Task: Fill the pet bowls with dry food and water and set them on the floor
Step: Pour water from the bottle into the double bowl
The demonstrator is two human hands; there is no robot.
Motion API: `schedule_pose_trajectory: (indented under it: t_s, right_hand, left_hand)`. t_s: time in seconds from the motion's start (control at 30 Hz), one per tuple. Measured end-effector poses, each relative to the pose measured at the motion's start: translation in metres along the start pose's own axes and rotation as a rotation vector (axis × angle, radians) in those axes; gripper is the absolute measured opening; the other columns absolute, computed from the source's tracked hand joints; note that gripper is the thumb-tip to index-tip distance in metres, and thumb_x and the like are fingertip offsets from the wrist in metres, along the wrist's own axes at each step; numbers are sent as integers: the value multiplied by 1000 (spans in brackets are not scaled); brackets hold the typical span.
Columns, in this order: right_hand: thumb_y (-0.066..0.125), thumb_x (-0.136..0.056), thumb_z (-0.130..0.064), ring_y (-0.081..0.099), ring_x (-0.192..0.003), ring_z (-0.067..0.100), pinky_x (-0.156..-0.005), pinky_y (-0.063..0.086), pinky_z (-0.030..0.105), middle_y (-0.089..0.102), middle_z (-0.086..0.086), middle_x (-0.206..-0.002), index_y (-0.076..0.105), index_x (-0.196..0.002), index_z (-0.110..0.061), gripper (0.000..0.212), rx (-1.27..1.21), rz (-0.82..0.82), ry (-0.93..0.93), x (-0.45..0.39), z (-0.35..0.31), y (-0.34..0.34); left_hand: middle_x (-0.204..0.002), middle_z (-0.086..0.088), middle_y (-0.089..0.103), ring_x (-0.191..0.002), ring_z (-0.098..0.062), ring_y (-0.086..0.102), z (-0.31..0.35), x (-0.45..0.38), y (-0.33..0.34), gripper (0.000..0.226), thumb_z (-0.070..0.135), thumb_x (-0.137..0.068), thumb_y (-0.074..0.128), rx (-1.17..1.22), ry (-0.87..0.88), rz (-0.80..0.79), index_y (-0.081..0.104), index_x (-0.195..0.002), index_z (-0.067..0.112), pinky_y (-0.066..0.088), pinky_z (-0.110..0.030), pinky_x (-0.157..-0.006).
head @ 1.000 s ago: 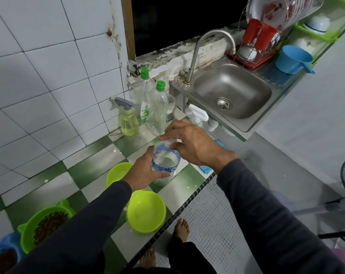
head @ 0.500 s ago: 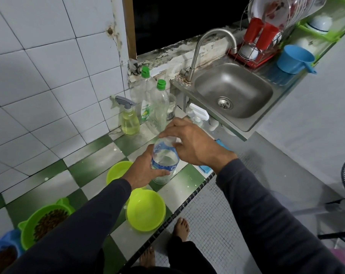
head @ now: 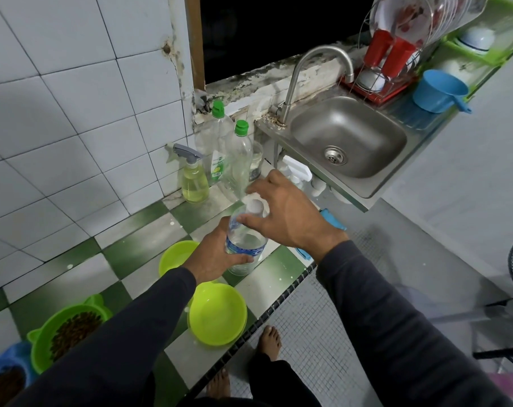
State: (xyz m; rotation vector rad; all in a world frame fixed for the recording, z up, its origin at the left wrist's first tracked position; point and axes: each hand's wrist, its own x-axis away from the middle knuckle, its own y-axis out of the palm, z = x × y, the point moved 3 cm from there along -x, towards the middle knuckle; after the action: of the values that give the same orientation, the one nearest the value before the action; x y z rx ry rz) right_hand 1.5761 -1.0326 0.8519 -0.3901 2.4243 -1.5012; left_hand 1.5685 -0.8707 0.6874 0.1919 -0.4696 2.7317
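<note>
A clear water bottle [head: 243,245] with a blue label stands upright over the tiled counter, and my left hand [head: 217,254] grips its body. My right hand [head: 284,215] is on top of it, thumb and fingers curled around the white cap [head: 255,205]. Two lime-green bowls hold nothing visible: one [head: 174,255] is partly hidden behind my left wrist, the other [head: 217,314] sits near the counter's front edge. At the lower left a green eared bowl [head: 70,330] and a blue bowl [head: 2,377] hold dry kibble.
A spray bottle [head: 194,183] and two green-capped bottles [head: 237,160] stand against the tiled wall. To the right are a steel sink [head: 349,136] with a tap, a dish rack [head: 387,54] and a blue scoop [head: 439,91]. My bare feet [head: 268,342] stand below the counter edge [head: 278,304].
My right hand has turned on the bottle top and its fingers have spread a little, so the white cap now shows. The left hand and bottle have stayed in place.
</note>
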Motion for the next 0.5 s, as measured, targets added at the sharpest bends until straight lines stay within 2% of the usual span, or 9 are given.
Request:
schedule_pose_trajectory:
  t_s: [0.03,0.07,0.13,0.2,0.3,0.33,0.4,0.43,0.5]
  right_hand:
    - [73,-84,-53,54,-98,21,-85,50,39,46,-5,-101,66,-114,-22,44,43,6,26,-1,-1,-1]
    - [72,-85,-53,54,-93,21,-82,52,41,47,-5,-98,66,-108,-21,39,59,9,21,-1,-2,0]
    - [71,-86,-37,54,-91,22,-81,52,44,47,-3,-97,70,-111,-21,29,6,-1,-14,-1,-3,1]
    - [67,-81,-25,51,-95,21,-83,51,42,43,-3,-100,70,-124,-24,43,-32,-48,-41,2,-4,1]
    - [65,-74,-33,48,-105,22,-89,48,38,42,-3,-105,60,-138,-29,65,-35,-67,-35,3,-4,1]
    - [67,-76,-40,50,-106,22,-90,49,38,43,-3,-107,60,-137,-27,63,-34,-48,-4,3,-3,2]
    - [68,-84,-52,55,-102,23,-88,51,41,46,-2,-104,66,-122,-22,48,4,-5,31,1,-2,2]
    - [67,-87,-52,56,-99,25,-86,51,42,48,-1,-102,68,-115,-20,42,24,1,25,0,-3,3]
    - [64,-88,-43,58,-99,28,-85,51,42,49,0,-100,71,-119,-19,40,-3,-14,2,1,-4,4]
  left_hand:
    - [-131,11,64,-120,-10,64,0,0,0,90,46,-60,94,1,-2,-1,42,-133,46,55,-45,-103]
    - [-131,12,64,-120,-9,64,0,1,0,91,46,-60,94,4,-3,-3,42,-135,43,55,-45,-103]
    - [-131,11,65,-120,-10,64,0,1,0,95,46,-60,94,13,-5,-5,41,-138,40,55,-45,-103]
    - [-132,10,66,-120,-12,66,1,1,1,96,45,-61,94,14,-4,-8,40,-140,41,55,-47,-102]
    - [-133,10,65,-121,-14,65,0,1,0,96,46,-61,95,8,-1,-3,39,-139,43,55,-48,-103]
    - [-133,10,65,-121,-13,65,0,1,0,95,46,-61,94,6,-2,-4,39,-138,44,55,-48,-103]
    - [-132,11,64,-121,-11,64,1,1,0,94,48,-60,93,0,-7,-7,40,-137,43,55,-45,-103]
    - [-131,12,64,-120,-9,64,1,1,0,94,48,-60,93,-1,-7,-7,40,-137,42,55,-44,-103]
    - [-131,12,64,-120,-9,64,2,1,0,95,50,-59,93,1,-7,-7,40,-138,40,55,-44,-103]
